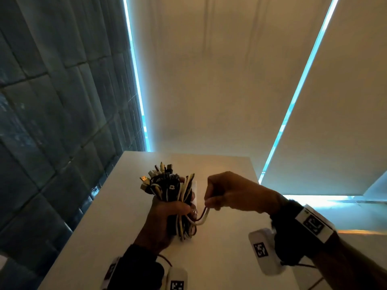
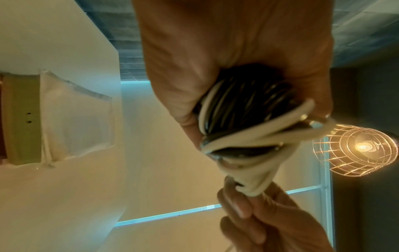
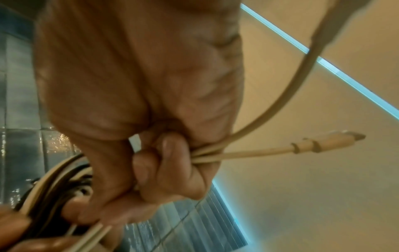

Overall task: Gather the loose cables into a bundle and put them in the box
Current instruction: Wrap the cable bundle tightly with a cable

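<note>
My left hand [image 1: 167,212] grips a thick bundle of black and white cables [image 1: 169,187] upright above the white table [image 1: 100,237], plug ends fanned out at its top. My right hand [image 1: 222,195] is fisted on a few white cable strands [image 1: 202,219] that run from the bundle's lower part. In the right wrist view those strands [image 3: 207,153] leave the fist, one ending in a white plug [image 3: 332,141]. The left wrist view shows the bundle [image 2: 241,109] in my palm and white strands [image 2: 254,172] stretched to the right hand [image 2: 265,221]. A box [image 2: 23,119] shows there at the far left.
A white cloth or bag [image 2: 79,117] lies beside the box on the table. A lit wire-cage lamp [image 2: 362,150] hangs nearby. Dark tiled wall [image 1: 52,111] runs along the table's left edge; pale blinds [image 1: 219,70] stand behind it.
</note>
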Available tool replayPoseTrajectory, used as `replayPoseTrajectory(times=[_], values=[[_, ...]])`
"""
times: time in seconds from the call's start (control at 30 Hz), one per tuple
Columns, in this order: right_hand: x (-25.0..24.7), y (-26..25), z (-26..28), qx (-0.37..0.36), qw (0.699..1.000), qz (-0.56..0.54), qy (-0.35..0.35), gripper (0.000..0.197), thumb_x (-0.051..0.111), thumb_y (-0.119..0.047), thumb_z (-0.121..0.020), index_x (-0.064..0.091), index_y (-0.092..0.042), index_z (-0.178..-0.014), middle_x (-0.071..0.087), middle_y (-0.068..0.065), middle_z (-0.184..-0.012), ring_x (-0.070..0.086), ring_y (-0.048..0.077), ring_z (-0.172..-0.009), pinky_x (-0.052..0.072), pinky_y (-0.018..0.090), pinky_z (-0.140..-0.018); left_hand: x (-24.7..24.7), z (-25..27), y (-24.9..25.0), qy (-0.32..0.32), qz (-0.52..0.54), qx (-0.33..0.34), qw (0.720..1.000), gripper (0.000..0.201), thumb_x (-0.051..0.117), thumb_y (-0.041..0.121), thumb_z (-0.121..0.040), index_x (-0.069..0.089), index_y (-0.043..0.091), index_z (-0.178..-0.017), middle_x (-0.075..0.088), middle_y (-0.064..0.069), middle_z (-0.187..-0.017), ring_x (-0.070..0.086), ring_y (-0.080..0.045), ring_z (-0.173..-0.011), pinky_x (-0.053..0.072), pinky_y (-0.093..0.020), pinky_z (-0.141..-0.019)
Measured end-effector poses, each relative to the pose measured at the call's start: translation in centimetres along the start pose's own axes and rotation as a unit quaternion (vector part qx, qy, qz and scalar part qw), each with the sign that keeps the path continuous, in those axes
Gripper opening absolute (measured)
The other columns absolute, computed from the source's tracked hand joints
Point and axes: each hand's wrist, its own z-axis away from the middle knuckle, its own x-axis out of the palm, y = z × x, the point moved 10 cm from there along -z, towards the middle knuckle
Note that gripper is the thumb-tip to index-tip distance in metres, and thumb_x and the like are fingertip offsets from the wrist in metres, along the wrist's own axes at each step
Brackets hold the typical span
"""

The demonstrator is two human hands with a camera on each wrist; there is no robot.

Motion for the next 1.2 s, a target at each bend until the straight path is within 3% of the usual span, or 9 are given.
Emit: replayPoseTrajectory(times=[0.2, 0.3, 0.4, 0.6, 0.7, 0.77, 0.93, 1.1, 1.2], values=[[-0.6, -0.9, -1.7, -0.021, 0.999, 0.037, 0.024, 0.01, 0.072, -0.002, -0.082, 0.064, -0.008, -0.082, 0.065, 0.0, -0.073, 0.062, 0.011, -0.07, 0.055, 0.032, -0.074, -0.6, 0.1, -0.6, 0.069, -0.087, -0.013, 0.994, 0.067, 0.076, 0.014, -0.046, 0.059, -0.003, -0.108, 0.059, -0.034, -0.09, 0.058, -0.049, -0.078, 0.047, -0.056, -0.069], [-0.5, -1.1, -2.0, -0.036, 0.999, 0.023, 0.031, 0.009, 0.071, -0.003, -0.082, 0.064, -0.002, -0.087, 0.068, 0.012, -0.081, 0.066, 0.02, -0.077, 0.057, 0.042, -0.079, -0.8, 0.1, -0.9, 0.07, -0.062, -0.024, 0.995, 0.073, 0.073, 0.014, -0.048, 0.057, -0.001, -0.118, 0.062, -0.038, -0.103, 0.064, -0.051, -0.086, 0.053, -0.049, -0.065], [-0.2, -1.0, -2.2, -0.047, 0.998, 0.001, 0.036, 0.014, 0.072, -0.006, -0.081, 0.062, 0.0, -0.09, 0.069, 0.02, -0.091, 0.068, 0.033, -0.085, 0.057, 0.052, -0.081, -0.4, 0.3, -1.6, 0.041, -0.028, -0.058, 0.997, 0.073, 0.072, 0.014, -0.05, 0.058, -0.005, -0.119, 0.064, -0.03, -0.095, 0.064, -0.041, -0.082, 0.053, -0.044, -0.064], [0.3, -0.7, -1.9, -0.052, 0.996, -0.072, 0.022, 0.021, 0.072, 0.004, -0.08, 0.054, -0.007, -0.081, 0.066, 0.018, -0.08, 0.065, 0.022, -0.069, 0.05, 0.024, -0.06, 0.1, 1.0, -3.7, -0.016, 0.031, -0.162, 0.986, 0.069, 0.075, 0.006, -0.047, 0.063, -0.005, -0.114, 0.063, -0.022, -0.089, 0.06, -0.029, -0.073, 0.047, -0.042, -0.073], [0.3, -1.0, -1.9, -0.062, 0.995, -0.074, 0.009, 0.024, 0.076, -0.003, -0.078, 0.054, -0.01, -0.081, 0.065, 0.018, -0.079, 0.061, 0.024, -0.067, 0.045, 0.028, -0.056, 0.4, 0.9, -2.7, -0.038, -0.003, -0.174, 0.984, 0.058, 0.071, 0.004, -0.044, 0.067, -0.006, -0.1, 0.062, -0.019, -0.079, 0.059, -0.025, -0.063, 0.051, -0.034, -0.058], [-0.1, -1.2, -2.0, -0.059, 0.997, -0.053, 0.007, 0.025, 0.078, -0.005, -0.077, 0.055, -0.012, -0.079, 0.065, 0.01, -0.075, 0.058, 0.016, -0.061, 0.044, 0.025, -0.055, 0.5, 0.7, -1.8, -0.041, -0.037, -0.17, 0.984, 0.05, 0.068, 0.005, -0.045, 0.063, -0.007, -0.093, 0.06, -0.017, -0.07, 0.057, -0.023, -0.057, 0.05, -0.03, -0.053], [-1.7, -0.8, -1.6, -0.034, 0.999, -0.002, 0.007, 0.008, 0.072, -0.01, -0.085, 0.067, -0.004, -0.088, 0.069, 0.005, -0.072, 0.055, 0.015, -0.056, 0.044, 0.02, -0.051, -0.5, 0.5, -0.9, -0.002, -0.063, -0.147, 0.987, 0.022, 0.06, 0.001, -0.055, 0.061, -0.005, -0.075, 0.052, -0.017, -0.063, 0.053, -0.025, -0.05, 0.048, -0.028, -0.049], [-2.5, 2.0, -1.5, 0.021, 0.999, 0.05, -0.005, 0.014, 0.064, -0.007, -0.091, 0.074, -0.002, -0.099, 0.067, 0.006, -0.071, 0.055, 0.015, -0.056, 0.048, 0.023, -0.054, -2.0, 0.1, -1.2, 0.063, -0.024, -0.131, 0.989, 0.019, 0.061, 0.0, -0.055, 0.058, -0.005, -0.073, 0.049, -0.016, -0.061, 0.052, -0.025, -0.048, 0.047, -0.029, -0.043], [-2.6, 2.3, -1.7, 0.045, 0.992, 0.115, -0.007, 0.013, 0.066, -0.008, -0.09, 0.075, -0.007, -0.098, 0.074, 0.003, -0.079, 0.068, 0.012, -0.07, 0.053, 0.019, -0.073, -2.2, -0.4, -0.8, 0.091, -0.035, -0.107, 0.99, 0.021, 0.066, 0.002, -0.052, 0.062, -0.003, -0.072, 0.053, -0.017, -0.062, 0.054, -0.027, -0.05, 0.048, -0.031, -0.045]])
